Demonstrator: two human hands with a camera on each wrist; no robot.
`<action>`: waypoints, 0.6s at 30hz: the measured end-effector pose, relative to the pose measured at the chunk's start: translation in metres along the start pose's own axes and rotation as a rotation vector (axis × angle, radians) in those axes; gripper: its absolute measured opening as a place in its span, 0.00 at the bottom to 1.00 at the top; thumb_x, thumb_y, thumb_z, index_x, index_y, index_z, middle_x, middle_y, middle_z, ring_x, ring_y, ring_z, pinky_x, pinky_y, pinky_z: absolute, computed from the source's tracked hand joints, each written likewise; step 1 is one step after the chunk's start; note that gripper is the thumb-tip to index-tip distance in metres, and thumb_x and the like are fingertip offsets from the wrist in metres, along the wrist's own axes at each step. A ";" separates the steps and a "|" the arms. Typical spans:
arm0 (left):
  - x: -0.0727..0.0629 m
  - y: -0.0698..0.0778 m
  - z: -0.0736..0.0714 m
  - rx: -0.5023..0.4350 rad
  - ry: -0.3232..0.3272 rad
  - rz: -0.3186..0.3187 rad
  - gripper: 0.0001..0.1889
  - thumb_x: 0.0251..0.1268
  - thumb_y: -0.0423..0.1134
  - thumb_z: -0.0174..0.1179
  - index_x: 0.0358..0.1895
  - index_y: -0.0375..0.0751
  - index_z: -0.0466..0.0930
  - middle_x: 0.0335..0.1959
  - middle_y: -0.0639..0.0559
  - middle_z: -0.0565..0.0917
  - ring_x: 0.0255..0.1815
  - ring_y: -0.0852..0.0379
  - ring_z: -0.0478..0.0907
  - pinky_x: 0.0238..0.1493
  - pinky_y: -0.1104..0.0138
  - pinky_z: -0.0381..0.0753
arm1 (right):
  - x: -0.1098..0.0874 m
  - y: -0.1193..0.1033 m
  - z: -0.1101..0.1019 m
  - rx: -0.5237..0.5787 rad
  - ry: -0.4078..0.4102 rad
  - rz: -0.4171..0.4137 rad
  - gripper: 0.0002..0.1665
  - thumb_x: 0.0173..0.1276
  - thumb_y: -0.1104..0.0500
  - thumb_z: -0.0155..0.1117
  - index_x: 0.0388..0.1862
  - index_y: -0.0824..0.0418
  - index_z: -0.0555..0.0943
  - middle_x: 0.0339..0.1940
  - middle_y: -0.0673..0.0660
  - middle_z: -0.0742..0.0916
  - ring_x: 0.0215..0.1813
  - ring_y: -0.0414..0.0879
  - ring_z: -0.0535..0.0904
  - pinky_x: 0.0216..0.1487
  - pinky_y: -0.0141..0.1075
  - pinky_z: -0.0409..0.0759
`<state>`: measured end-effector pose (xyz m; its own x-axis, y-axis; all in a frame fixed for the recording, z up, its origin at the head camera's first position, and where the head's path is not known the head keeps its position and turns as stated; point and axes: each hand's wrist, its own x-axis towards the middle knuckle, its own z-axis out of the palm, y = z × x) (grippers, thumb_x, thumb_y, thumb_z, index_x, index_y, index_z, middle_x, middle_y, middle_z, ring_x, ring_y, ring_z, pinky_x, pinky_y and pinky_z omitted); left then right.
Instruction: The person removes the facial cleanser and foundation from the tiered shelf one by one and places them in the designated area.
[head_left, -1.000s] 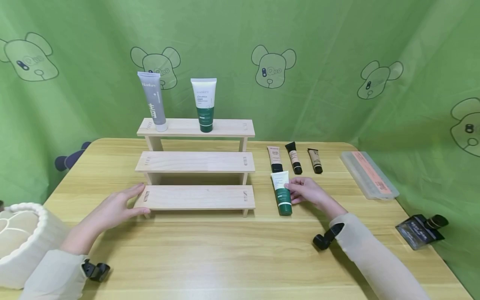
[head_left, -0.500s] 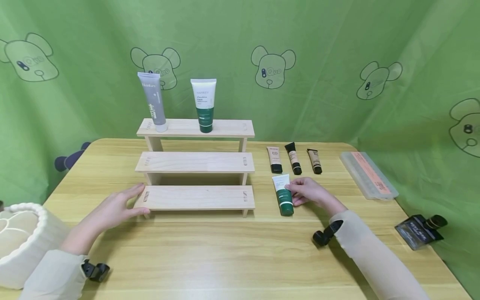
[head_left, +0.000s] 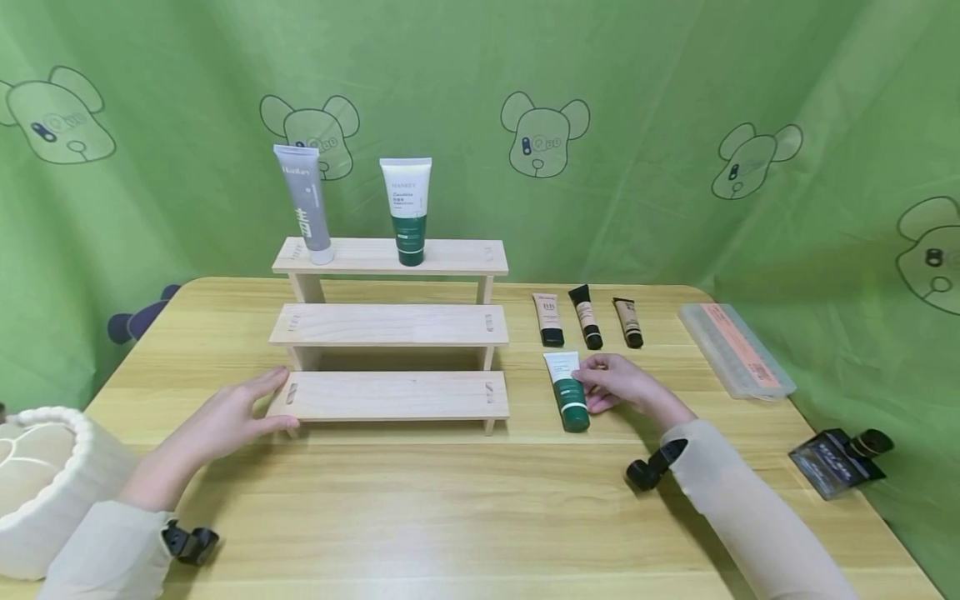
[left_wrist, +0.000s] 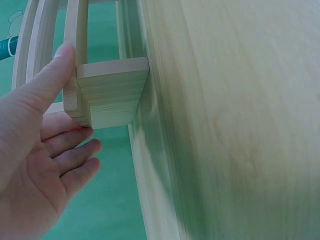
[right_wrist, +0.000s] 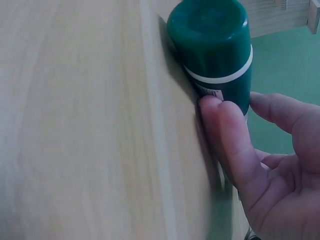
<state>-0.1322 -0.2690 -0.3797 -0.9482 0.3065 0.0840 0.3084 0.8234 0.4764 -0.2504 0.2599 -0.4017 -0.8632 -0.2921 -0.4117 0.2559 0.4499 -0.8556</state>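
Observation:
A white and green squeeze tube (head_left: 567, 392) lies at a slight slant on the table, right of a three-step wooden display stand (head_left: 390, 395). My right hand (head_left: 617, 385) pinches this tube along its right side, thumb above and fingertips low at its edge. In the right wrist view its green cap (right_wrist: 212, 30) faces the camera. My left hand (head_left: 232, 414) holds the left end of the lowest step; in the left wrist view the thumb (left_wrist: 61, 56) presses one face of the plank and the index finger is partly hidden behind it.
On the top step stand a grey tube (head_left: 306, 200) and another white and green tube (head_left: 408, 208). Beyond the right hand lie three small tubes, including a BB tube (head_left: 549, 317). A plastic case (head_left: 738, 350), a dark bottle (head_left: 832, 462) and a white lamp shade (head_left: 90, 475) flank the table.
My right hand has drawn the white and green tube slightly nearer and to the right, so a gap shows between it and the BB tube. The left hand stays in place.

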 end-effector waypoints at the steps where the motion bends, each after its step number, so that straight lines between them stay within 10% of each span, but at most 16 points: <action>1: 0.000 0.000 0.000 0.000 0.001 0.001 0.43 0.53 0.55 0.64 0.63 0.24 0.61 0.63 0.28 0.62 0.61 0.30 0.60 0.60 0.42 0.59 | 0.000 0.000 0.000 0.001 -0.001 0.000 0.24 0.69 0.58 0.55 0.54 0.75 0.63 0.32 0.61 0.77 0.23 0.45 0.79 0.27 0.36 0.83; 18: 0.000 -0.001 0.001 -0.007 -0.007 -0.009 0.44 0.54 0.56 0.62 0.64 0.25 0.60 0.64 0.28 0.61 0.61 0.30 0.59 0.60 0.42 0.58 | -0.001 -0.001 0.003 0.010 -0.003 -0.004 0.28 0.69 0.58 0.55 0.58 0.75 0.59 0.34 0.63 0.77 0.23 0.47 0.80 0.26 0.38 0.83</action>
<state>-0.1322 -0.2700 -0.3810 -0.9504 0.3021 0.0739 0.2991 0.8230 0.4829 -0.2490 0.2573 -0.4016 -0.8630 -0.2961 -0.4092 0.2568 0.4405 -0.8602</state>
